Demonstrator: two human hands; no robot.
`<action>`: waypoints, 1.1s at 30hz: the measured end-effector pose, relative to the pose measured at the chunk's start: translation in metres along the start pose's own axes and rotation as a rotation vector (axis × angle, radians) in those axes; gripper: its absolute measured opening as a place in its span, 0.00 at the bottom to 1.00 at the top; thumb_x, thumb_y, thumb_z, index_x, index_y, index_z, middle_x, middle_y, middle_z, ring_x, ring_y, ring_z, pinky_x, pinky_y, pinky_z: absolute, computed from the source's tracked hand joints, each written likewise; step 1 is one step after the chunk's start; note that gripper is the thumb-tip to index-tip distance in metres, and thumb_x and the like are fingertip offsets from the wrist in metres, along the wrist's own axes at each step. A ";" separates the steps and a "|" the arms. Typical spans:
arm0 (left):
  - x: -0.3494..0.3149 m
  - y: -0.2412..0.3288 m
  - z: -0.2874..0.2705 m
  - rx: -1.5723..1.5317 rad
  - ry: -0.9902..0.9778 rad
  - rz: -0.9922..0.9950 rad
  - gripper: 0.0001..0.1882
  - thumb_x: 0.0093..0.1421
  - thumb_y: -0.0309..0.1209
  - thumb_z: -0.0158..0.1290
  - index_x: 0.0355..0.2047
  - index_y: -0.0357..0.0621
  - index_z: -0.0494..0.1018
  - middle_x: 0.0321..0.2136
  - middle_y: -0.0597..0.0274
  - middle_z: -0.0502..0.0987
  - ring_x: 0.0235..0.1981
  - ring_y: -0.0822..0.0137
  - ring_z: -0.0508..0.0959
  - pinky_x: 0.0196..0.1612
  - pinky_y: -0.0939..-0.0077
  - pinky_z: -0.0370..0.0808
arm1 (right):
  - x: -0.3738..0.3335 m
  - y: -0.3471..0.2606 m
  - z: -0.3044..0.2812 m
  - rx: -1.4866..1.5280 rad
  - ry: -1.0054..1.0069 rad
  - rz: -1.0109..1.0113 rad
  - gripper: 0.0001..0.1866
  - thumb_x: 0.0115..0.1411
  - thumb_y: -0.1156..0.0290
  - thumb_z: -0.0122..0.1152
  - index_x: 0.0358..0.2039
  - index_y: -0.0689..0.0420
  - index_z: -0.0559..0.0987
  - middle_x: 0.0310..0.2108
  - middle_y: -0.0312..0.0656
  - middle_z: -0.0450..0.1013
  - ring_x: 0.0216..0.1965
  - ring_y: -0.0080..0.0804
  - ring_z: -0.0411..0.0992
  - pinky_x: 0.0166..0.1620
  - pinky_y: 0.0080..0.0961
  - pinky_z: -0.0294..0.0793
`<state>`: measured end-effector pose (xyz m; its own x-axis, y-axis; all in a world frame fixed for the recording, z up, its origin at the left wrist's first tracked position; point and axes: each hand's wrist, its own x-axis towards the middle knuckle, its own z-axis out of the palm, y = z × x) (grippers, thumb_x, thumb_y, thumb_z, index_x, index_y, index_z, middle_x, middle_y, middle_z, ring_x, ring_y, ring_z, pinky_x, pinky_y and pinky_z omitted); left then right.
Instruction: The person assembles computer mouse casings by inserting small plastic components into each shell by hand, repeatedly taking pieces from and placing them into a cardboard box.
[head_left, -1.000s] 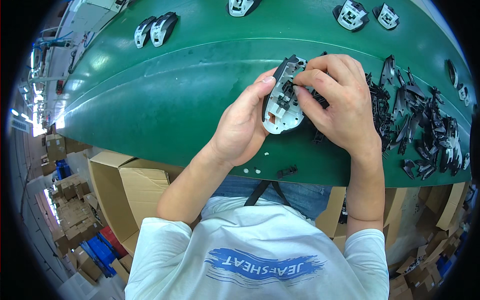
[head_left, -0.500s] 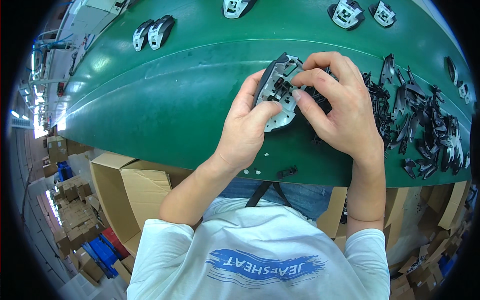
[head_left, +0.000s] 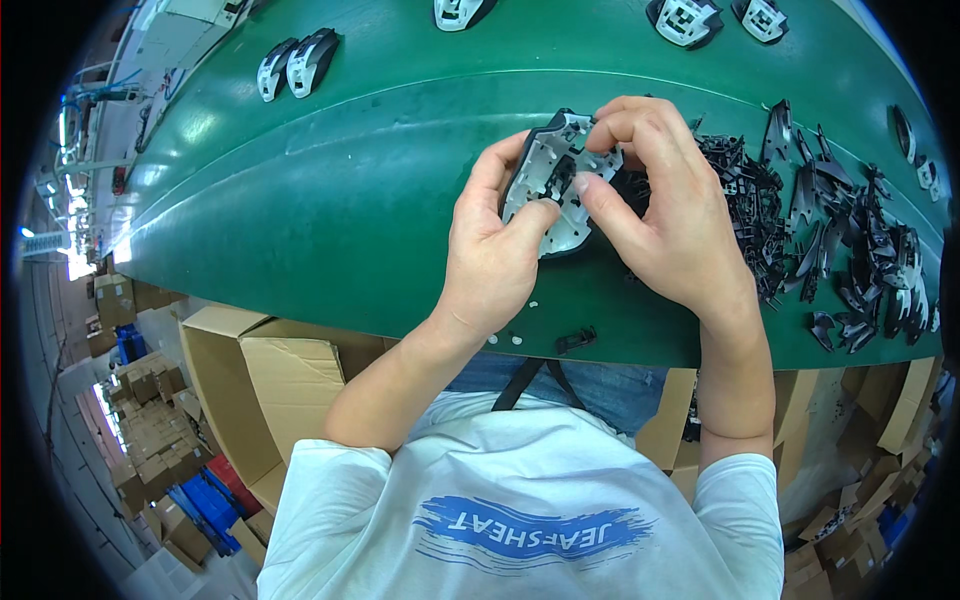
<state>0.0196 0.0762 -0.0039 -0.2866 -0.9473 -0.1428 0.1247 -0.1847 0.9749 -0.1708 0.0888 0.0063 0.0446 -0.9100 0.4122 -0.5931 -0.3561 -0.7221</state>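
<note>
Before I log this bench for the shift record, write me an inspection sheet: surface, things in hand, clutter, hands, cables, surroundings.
Surface: green table, small white bits near the front edge.
Things in hand: shell, pale inside, dark rim, with a dark piece inside.
Clutter: black parts heaped at right; other shells along the far side.
Hands: left hand grips the shell, thumb inside; right hand at its right side, exact contact unclear.
Cables: blue lines at far left, probably cables.
Surroundings: cardboard boxes, blue bins.
</note>
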 end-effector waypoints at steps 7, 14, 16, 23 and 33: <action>-0.003 0.001 0.011 -0.038 0.012 0.065 0.27 0.64 0.15 0.48 0.65 0.31 0.67 0.57 0.52 0.76 0.59 0.66 0.77 0.64 0.68 0.74 | -0.003 0.001 0.010 -0.043 0.021 0.078 0.18 0.59 0.76 0.68 0.48 0.60 0.73 0.44 0.45 0.75 0.32 0.46 0.78 0.34 0.41 0.80; -0.001 -0.002 0.013 0.019 0.049 0.056 0.26 0.65 0.16 0.49 0.65 0.32 0.67 0.55 0.54 0.77 0.56 0.67 0.78 0.62 0.69 0.75 | -0.006 -0.002 0.019 0.060 0.081 0.061 0.20 0.58 0.75 0.68 0.50 0.59 0.72 0.45 0.45 0.75 0.32 0.46 0.78 0.33 0.41 0.80; -0.002 -0.001 0.014 0.002 0.036 0.057 0.26 0.65 0.17 0.49 0.64 0.33 0.67 0.54 0.55 0.77 0.56 0.68 0.78 0.62 0.70 0.75 | -0.006 -0.002 0.017 0.052 0.079 0.092 0.20 0.58 0.76 0.67 0.51 0.59 0.73 0.45 0.44 0.75 0.33 0.41 0.78 0.36 0.39 0.80; -0.002 0.009 0.005 0.015 0.017 -0.064 0.25 0.67 0.21 0.52 0.64 0.38 0.69 0.48 0.64 0.79 0.46 0.74 0.78 0.52 0.74 0.77 | -0.004 0.003 0.009 0.408 -0.050 0.156 0.26 0.60 0.76 0.66 0.60 0.58 0.74 0.54 0.43 0.73 0.39 0.35 0.77 0.44 0.31 0.81; 0.005 0.002 0.009 -0.026 0.076 0.099 0.22 0.67 0.21 0.51 0.62 0.35 0.69 0.48 0.59 0.81 0.46 0.72 0.81 0.51 0.73 0.80 | -0.007 -0.003 0.032 0.095 0.135 -0.080 0.39 0.58 0.79 0.66 0.70 0.56 0.66 0.67 0.48 0.71 0.52 0.44 0.81 0.44 0.36 0.85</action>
<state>0.0099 0.0735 -0.0011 -0.1990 -0.9782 -0.0596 0.1741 -0.0951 0.9801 -0.1436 0.0896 -0.0118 -0.0237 -0.8437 0.5363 -0.5127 -0.4503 -0.7310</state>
